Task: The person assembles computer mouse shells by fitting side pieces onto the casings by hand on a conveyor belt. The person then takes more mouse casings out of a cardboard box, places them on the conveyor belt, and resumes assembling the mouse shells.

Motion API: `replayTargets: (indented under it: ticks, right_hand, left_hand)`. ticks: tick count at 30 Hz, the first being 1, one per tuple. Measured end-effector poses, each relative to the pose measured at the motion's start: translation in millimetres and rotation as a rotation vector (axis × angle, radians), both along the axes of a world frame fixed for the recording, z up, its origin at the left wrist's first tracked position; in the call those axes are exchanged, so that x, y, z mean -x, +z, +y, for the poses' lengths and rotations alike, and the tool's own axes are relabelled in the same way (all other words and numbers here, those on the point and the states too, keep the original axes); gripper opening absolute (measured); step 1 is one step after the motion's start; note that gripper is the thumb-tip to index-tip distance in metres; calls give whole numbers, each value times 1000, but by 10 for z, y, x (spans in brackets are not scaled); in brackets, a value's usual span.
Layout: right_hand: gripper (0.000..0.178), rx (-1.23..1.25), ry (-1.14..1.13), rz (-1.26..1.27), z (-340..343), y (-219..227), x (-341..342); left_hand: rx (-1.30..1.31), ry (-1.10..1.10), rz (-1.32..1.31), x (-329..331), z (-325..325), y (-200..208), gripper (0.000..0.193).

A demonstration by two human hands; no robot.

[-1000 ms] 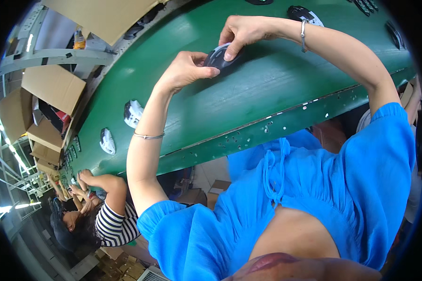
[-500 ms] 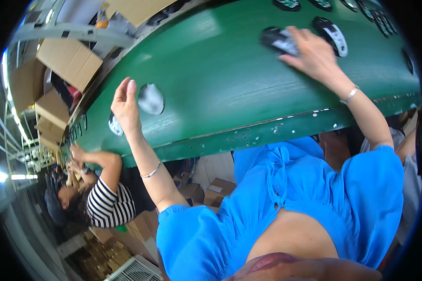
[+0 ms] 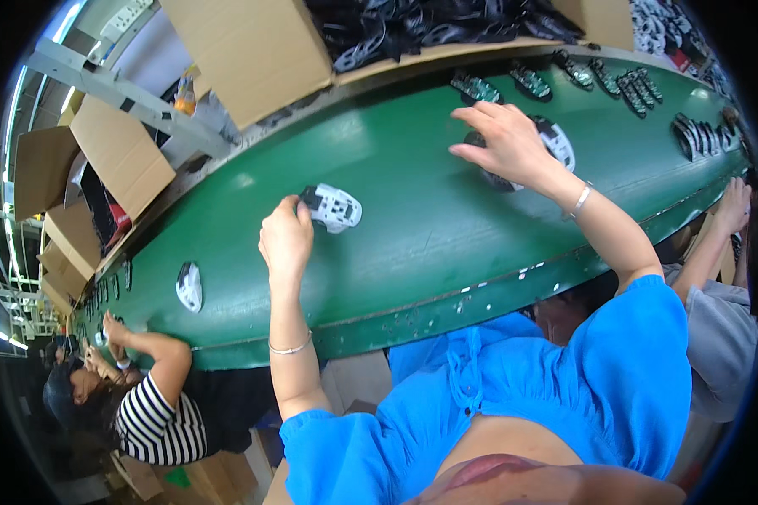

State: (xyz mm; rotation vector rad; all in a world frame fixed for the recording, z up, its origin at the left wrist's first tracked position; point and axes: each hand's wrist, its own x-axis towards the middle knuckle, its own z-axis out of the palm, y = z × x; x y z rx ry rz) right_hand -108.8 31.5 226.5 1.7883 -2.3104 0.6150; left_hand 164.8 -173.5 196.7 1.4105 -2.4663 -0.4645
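My left hand [image 3: 286, 240] is closed, thumb and fingers pinching the dark end of a black-and-white computer mouse shell [image 3: 338, 210] with cut-out openings. Farther right, my right hand [image 3: 507, 145] is open over the green belt, thumb and fingers spread. Partly hidden beneath it lies a dark mouse shell [image 3: 499, 180]; whether the hand touches it I cannot tell. Beside that wrist is another black-and-white shell [image 3: 557, 145], also partly covered. A smooth white shell [image 3: 190, 288] rests on the belt to the left of my left hand.
The green conveyor belt [image 3: 413, 269] curves across the view. Along its far side are several dark patterned shells [image 3: 531, 82], with grouped dark parts [image 3: 701, 137] at right. Behind stands a carton [image 3: 253, 59] beside black parts. A co-worker in a striped top [image 3: 162, 421] is at left, another person's hand [image 3: 735, 204] at right.
The view has shifted. My left hand, earlier raised with nothing visible in it, now grips a mouse shell. My right hand has opened wider over the shells it was at.
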Motion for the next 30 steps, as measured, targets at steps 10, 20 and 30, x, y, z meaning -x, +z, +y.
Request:
replayTargets:
  ticks: [10, 20, 30]
  right_hand:
    - [36, 124, -305, -593, -1735, 175, 994]
    - [15, 412, -225, -1085, -2059, 38, 967]
    - [13, 385, 299, -1462, -1328, 314, 108]
  left_hand:
    - [-252, -698, 86, 144, -195, -253, 76]
    - [-230, -331, 25, -98, -225, -127, 61]
    - [-1166, -248, 1275, 328, 84, -106, 36]
